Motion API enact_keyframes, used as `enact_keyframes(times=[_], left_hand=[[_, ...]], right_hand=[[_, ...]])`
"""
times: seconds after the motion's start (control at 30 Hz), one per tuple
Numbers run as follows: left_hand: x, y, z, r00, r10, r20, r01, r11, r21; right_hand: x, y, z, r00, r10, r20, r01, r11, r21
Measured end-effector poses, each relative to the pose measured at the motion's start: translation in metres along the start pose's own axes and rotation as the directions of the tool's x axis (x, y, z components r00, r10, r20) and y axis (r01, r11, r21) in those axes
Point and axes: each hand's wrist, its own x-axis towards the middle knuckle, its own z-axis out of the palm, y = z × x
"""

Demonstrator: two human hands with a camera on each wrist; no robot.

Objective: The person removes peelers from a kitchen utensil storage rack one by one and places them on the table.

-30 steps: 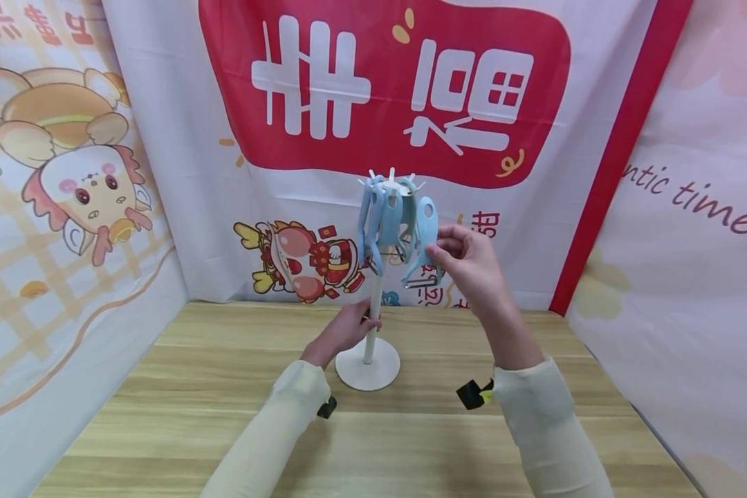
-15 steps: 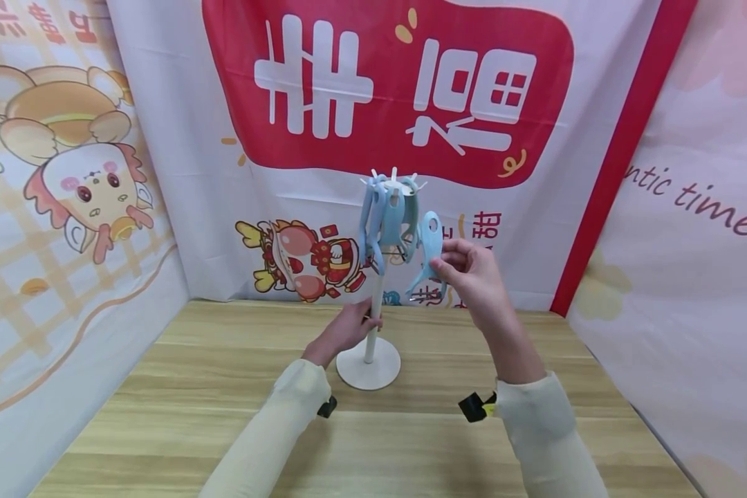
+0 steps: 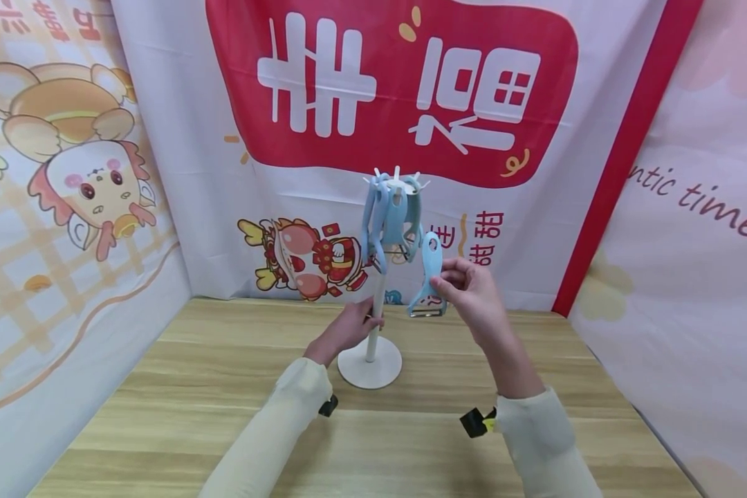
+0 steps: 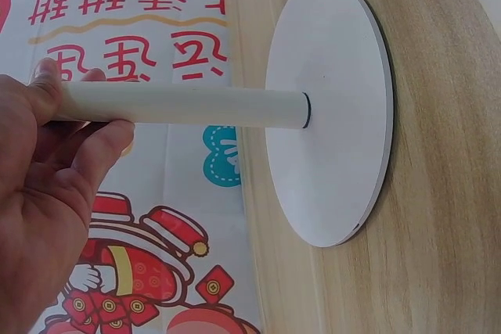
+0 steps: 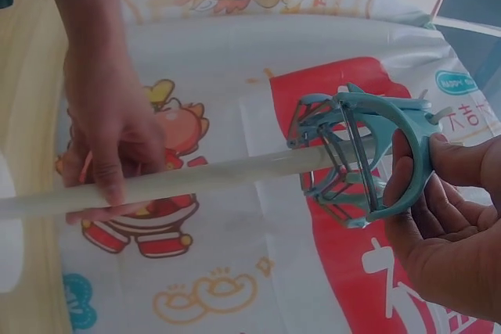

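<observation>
My right hand point(image 3: 475, 294) pinches a light blue peeler point(image 3: 432, 257) by its handle, thumb in front, with the holed end up and the metal blade down. It is held to the right of a white stand and apart from it. Several similar blue peelers point(image 3: 395, 220) hang from hooks around the stand's top point(image 3: 398, 181). My left hand point(image 3: 346, 326) grips the stand's white pole point(image 4: 196, 105) low down, thumb and fingers around it. In the right wrist view the held peeler point(image 5: 420, 162) overlaps the hanging ones, and its blade faces the camera.
The stand's round white base point(image 3: 382, 375) rests flat on a wooden table point(image 3: 398, 449). Behind it hangs a printed red and white cloth point(image 3: 324, 187). Printed cloths also flank the table on the left point(image 3: 68, 325) and right point(image 3: 678, 290).
The peeler in my right hand has moved down and slightly right, away from the stand's top, and its blade end now shows more fully. My left hand still holds the pole.
</observation>
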Motion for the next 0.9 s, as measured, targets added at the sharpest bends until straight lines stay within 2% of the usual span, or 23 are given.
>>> enact_keyframes(times=[0.47, 0.7, 0.9], left_hand=[[0.002, 0.000, -0.001, 1.000, -0.005, -0.009, 0.005, 1.000, 0.010], [0.000, 0.003, 0.000, 1.000, 0.016, -0.010, -0.016, 1.000, -0.002], [0.000, 0.003, -0.001, 1.000, 0.004, -0.004, -0.004, 1.000, 0.003]], right_hand=[[-0.005, 0.023, 0.002, 0.997, 0.071, 0.021, -0.072, 0.997, 0.012], [-0.008, 0.034, 0.004, 0.997, 0.078, 0.016, -0.078, 0.997, -0.008], [-0.011, 0.042, 0.004, 0.995, 0.095, 0.023, -0.094, 0.995, -0.012]])
